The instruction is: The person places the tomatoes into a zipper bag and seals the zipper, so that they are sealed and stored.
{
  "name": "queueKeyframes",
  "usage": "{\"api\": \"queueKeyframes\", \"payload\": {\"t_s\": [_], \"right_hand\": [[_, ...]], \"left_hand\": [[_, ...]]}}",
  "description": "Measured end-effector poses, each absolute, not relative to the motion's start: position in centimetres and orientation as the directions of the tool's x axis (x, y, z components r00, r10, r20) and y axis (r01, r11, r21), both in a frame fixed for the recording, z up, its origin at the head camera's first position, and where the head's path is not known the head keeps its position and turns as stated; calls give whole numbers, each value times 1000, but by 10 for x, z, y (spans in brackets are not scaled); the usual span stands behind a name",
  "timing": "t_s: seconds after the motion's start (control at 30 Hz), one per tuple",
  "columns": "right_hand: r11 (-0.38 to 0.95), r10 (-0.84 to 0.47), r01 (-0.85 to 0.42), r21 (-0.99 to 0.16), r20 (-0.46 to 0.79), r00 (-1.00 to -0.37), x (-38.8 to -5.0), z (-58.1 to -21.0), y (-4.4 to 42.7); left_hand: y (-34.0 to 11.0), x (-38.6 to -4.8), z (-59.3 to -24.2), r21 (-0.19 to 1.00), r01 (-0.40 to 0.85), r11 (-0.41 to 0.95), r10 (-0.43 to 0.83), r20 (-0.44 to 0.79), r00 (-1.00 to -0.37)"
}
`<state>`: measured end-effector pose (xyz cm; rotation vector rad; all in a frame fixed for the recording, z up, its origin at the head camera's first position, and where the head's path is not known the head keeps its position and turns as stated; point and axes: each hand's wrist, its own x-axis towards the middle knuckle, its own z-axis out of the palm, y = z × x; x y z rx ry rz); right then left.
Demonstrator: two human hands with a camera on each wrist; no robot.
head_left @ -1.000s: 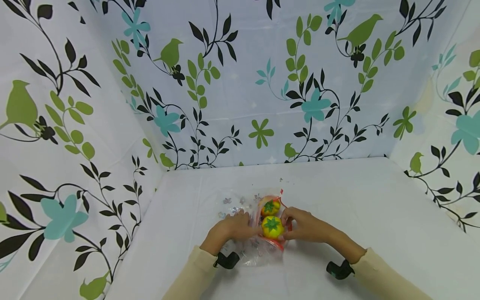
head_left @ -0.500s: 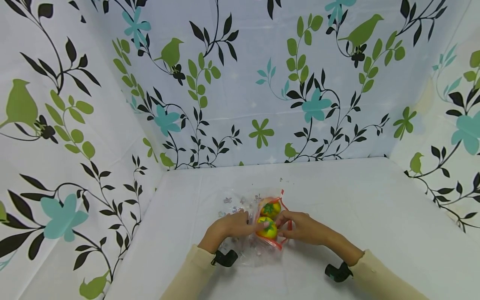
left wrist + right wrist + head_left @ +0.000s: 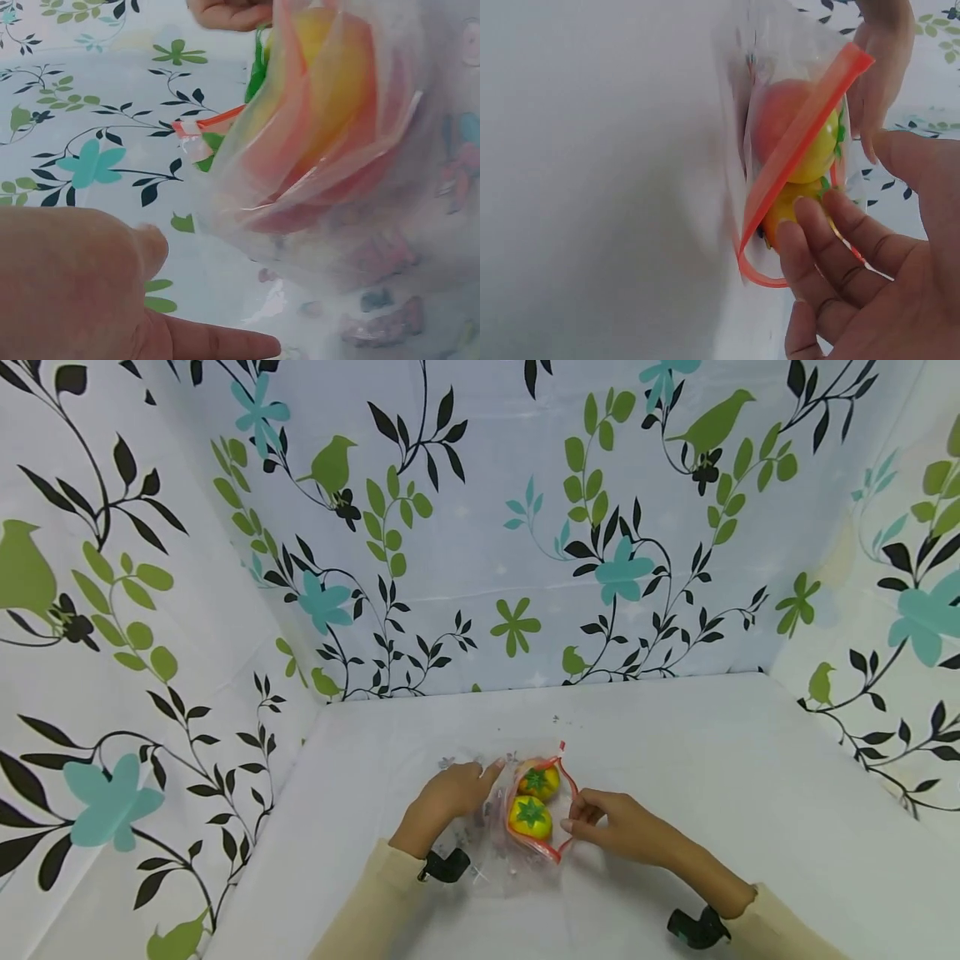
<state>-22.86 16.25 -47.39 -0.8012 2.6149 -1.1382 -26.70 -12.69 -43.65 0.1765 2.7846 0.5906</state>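
A clear bag (image 3: 506,868) with a red-edged mouth (image 3: 569,774) lies on its side, mouth facing right. Inside are two yellow, green-topped toy fruits, one nearer (image 3: 531,817) and one farther (image 3: 539,782). My left hand (image 3: 450,797) is over the bag's left part, index finger and thumb extended; in the left wrist view this hand (image 3: 75,277) is beside the plastic, holding nothing visible. At the mouth is my right hand (image 3: 626,831). The right wrist view shows that hand (image 3: 892,285) with loosely bent fingers at the lower fruit (image 3: 784,210), thumb apart.
A white cloth (image 3: 375,735) covers the table, with small dark specks (image 3: 567,722) beyond the bag. Patterned curtains (image 3: 450,543) rise behind and at both sides. A black wrist device (image 3: 447,866) sits at my left wrist, another (image 3: 697,928) at my right.
My left hand has drawn back from the nearer fruit, uncovering it. The fruits sit slightly farther left, the bag's mouth is spread wider, and my right hand has shifted slightly right.
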Motion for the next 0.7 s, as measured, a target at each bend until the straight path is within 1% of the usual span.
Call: {"api": "queueKeyframes", "payload": {"t_s": [0.13,0.3,0.43,0.57,0.7], "right_hand": [[572,-529,-376,-729,22,-848,-217,-470,166],[569,-515,-300,-766,-48,-856,-200,-466,159],[559,-522,-243,-793,-109,-846,-187,-464,146],[594,-491,-171,-786,-185,-851,-178,-465,135],[615,-462,-135,-777,-217,-860,-176,-471,126]], "left_hand": [[-121,-274,-432,383,105,918,193,-198,-961],[-108,-286,-424,394,209,895,282,-135,-950],[-94,-298,-417,362,328,872,389,-109,-915],[-80,-308,-411,305,434,848,483,-106,-869],[-71,-314,-408,316,447,837,507,-139,-851]]}}
